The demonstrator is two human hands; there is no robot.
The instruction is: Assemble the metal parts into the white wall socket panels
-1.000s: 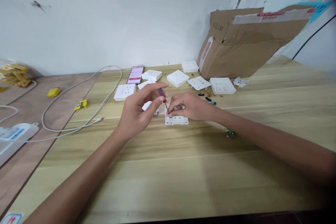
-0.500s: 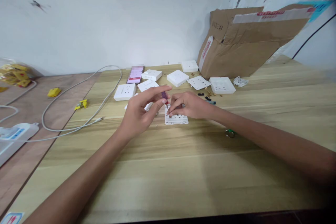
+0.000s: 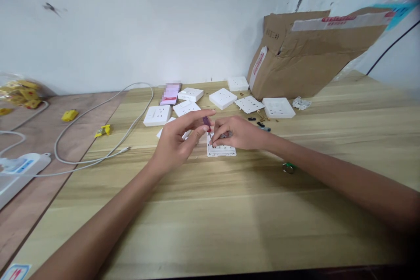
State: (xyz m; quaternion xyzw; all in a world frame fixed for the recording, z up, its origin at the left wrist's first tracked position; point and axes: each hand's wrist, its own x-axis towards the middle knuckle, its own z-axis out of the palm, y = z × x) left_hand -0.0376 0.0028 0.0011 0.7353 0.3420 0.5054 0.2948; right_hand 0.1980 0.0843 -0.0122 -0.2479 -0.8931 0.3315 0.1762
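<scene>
My left hand is closed on the purple handle of a small screwdriver, between thumb and fingers. The screwdriver points down, its red collar just above a white socket panel that lies on the table with its inner side up. My right hand pinches beside the screwdriver's shaft, low over the panel. What its fingertips hold, if anything, is too small and covered to make out. The fingers hide the panel's upper part. Behind my hands lie several white sockets.
A cardboard box leans at the back right. Near it are a socket plate, small brass and black parts and a white housing. A green-tagged ring lies under my right forearm. Left are a phone, white cable and power strip.
The whole view has shifted very slightly. Both hands keep the same hold and place over the panel, with hardly any visible movement.
</scene>
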